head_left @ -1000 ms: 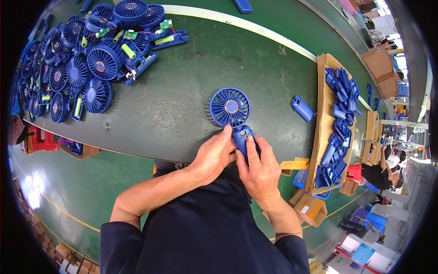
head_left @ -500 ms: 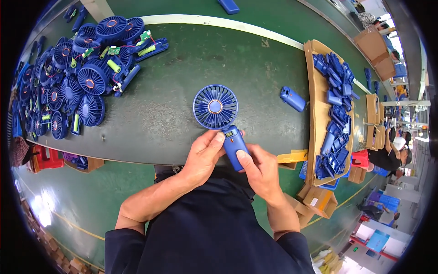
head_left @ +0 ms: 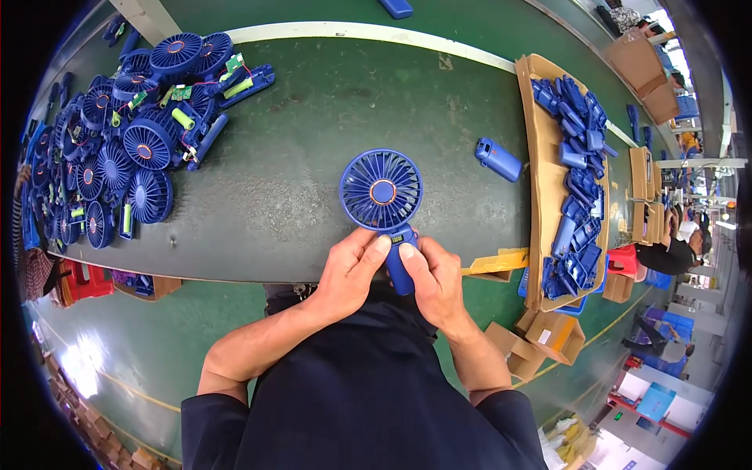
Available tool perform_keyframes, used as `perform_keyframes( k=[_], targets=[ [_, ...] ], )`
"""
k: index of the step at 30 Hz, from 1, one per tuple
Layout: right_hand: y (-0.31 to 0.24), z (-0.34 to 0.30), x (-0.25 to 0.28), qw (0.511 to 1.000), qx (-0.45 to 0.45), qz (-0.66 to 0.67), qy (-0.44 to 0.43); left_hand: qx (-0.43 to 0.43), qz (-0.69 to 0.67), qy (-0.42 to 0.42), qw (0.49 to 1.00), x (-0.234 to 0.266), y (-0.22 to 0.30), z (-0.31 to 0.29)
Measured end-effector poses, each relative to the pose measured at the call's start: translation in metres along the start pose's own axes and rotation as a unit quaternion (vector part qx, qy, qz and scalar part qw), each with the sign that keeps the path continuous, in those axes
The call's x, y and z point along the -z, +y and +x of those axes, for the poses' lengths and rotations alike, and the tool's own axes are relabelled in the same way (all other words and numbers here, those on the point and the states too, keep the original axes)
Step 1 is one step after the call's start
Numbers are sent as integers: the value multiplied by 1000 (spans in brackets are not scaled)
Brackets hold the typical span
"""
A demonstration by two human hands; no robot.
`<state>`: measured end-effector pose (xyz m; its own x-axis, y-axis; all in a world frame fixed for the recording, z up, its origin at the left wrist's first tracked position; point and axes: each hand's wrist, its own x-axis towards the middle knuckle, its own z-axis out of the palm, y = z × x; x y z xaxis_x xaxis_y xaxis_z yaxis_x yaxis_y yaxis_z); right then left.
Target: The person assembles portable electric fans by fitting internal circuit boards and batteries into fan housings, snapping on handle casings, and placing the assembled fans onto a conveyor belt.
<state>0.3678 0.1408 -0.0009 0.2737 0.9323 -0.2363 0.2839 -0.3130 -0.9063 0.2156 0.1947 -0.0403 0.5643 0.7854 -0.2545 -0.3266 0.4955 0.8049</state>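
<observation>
A blue handheld fan (head_left: 382,190) with a round slatted head is held upright over the near edge of the bench, its head pointing away from me. My left hand (head_left: 350,266) grips the left side of its handle near the neck, thumb beside the small display. My right hand (head_left: 436,278) is closed round the right side, thumb pressed on the handle front just under the neck. The lower handle shows between both hands; the fingers behind it are hidden. A loose blue handle shell (head_left: 499,160) lies on the bench to the right.
At the left is a big heap of blue fans (head_left: 129,153) with exposed batteries and boards. A cardboard tray (head_left: 540,235) of blue shell parts stands at the right of the green bench (head_left: 266,172). Open cardboard boxes (head_left: 553,335) sit on the floor below. Other people are farther right.
The fan has shifted slightly right and stands straighter. My right hand has moved up the handle, its thumb now near the neck. The view has turned slightly.
</observation>
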Motion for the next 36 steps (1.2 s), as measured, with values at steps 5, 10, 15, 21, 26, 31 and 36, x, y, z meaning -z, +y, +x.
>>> perform_keyframes(
  k=[5,10,15,21,26,31,36],
  targets=[
    [-6,6,-3,987,81,-121,63,-22,82,0,996,8,-3,6],
    [-4,2,3,971,-86,216,-59,38,-32,-52,997,7,10,2],
    [7,-9,9,800,-178,514,-254,31,-178,-110,977,-1,24,6],
    [-37,27,22,900,-144,364,-191,-38,74,-41,996,12,37,17],
    [-51,119,40,972,-77,221,-10,-105,270,-4,957,40,38,6],
    [-43,249,80,988,-31,101,111,-135,311,-16,941,42,38,3],
    [-25,332,120,983,-69,77,153,-158,310,-47,936,43,35,10]
  ],
)
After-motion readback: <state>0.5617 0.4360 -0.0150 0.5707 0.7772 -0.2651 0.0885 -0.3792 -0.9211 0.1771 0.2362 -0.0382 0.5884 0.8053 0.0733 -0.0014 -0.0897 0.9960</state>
